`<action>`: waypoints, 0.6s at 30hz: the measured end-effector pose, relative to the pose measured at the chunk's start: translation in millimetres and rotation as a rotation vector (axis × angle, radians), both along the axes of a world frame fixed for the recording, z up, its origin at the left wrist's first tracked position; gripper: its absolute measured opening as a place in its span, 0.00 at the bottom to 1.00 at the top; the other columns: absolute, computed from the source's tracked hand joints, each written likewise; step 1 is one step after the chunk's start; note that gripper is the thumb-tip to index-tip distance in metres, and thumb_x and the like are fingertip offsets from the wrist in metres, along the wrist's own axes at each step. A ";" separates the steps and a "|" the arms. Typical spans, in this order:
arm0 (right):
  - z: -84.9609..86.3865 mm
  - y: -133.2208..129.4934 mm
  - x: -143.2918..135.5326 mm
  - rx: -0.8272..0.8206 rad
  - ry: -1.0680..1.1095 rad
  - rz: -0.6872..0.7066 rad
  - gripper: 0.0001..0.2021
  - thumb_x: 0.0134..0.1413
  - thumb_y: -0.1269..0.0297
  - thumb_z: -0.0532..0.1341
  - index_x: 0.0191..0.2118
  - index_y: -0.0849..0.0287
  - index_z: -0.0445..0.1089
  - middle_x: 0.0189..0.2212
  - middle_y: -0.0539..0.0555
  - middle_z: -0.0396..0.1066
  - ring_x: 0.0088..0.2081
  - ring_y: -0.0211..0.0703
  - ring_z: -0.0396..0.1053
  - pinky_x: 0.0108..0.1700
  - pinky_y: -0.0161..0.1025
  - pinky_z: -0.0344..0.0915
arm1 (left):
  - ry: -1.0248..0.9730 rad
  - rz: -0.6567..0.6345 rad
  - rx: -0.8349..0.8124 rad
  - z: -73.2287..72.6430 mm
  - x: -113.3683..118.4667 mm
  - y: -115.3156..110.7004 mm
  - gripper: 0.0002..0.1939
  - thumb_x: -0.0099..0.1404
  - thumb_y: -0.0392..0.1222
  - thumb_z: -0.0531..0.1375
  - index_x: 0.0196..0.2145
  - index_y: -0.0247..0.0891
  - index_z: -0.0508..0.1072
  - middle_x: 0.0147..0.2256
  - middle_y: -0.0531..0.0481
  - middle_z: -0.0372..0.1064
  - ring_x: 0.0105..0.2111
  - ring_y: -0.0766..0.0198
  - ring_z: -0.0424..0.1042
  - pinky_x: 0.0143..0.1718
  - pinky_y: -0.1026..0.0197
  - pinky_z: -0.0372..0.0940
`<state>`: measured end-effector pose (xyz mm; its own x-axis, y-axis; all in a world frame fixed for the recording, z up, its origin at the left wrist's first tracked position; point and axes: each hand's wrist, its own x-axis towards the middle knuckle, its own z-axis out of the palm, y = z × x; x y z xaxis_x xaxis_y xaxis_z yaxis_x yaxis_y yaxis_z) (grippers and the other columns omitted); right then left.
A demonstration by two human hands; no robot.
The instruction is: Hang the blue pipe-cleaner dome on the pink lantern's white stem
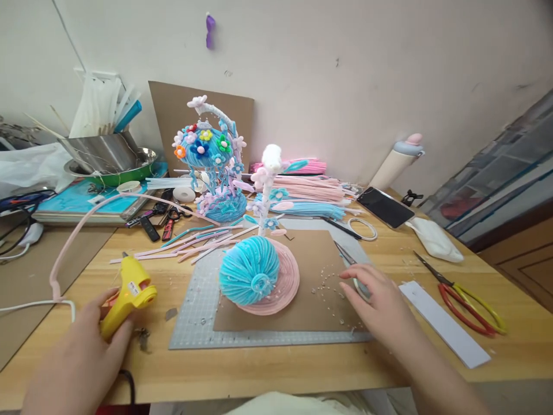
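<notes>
My left hand [88,340] is wrapped round the handle of a yellow glue gun [132,288], its nozzle tipped up and away from me. My right hand [382,302] is over the right edge of a brown cardboard sheet [311,248], thumb and forefinger apart. Under its fingers lies a silver-tipped hand tool [344,253]; its handle is partly hidden and its kind is unclear. Between my hands a ribbed blue pipe-cleaner dome [248,271] leans on a round pink base [287,276]. A white stem [265,202] with fuzzy flowers rises behind it. Small beads [330,288] lie scattered on the cardboard.
A grey cutting mat [185,328] lies under the cardboard. Behind stand a flowered blue pipe-cleaner piece [207,147] and pipe-cleaner bundles [309,190]. Red-and-yellow scissors [469,305], a white strip [444,325] and a phone [384,206] lie right. A metal pot [106,153] stands left.
</notes>
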<state>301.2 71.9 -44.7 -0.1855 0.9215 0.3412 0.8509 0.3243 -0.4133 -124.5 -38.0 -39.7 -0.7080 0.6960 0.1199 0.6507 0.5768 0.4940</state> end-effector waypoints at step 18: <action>11.8 6.6 -34.9 -0.226 0.033 0.252 0.05 0.54 0.70 0.60 0.30 0.55 0.71 0.35 0.51 0.72 0.43 0.48 0.66 0.46 0.48 0.53 | 0.288 -0.324 -0.280 7.5 -4.4 9.8 0.32 0.62 0.57 0.48 0.55 0.28 0.62 0.48 0.34 0.67 0.47 0.45 0.66 0.51 0.49 0.59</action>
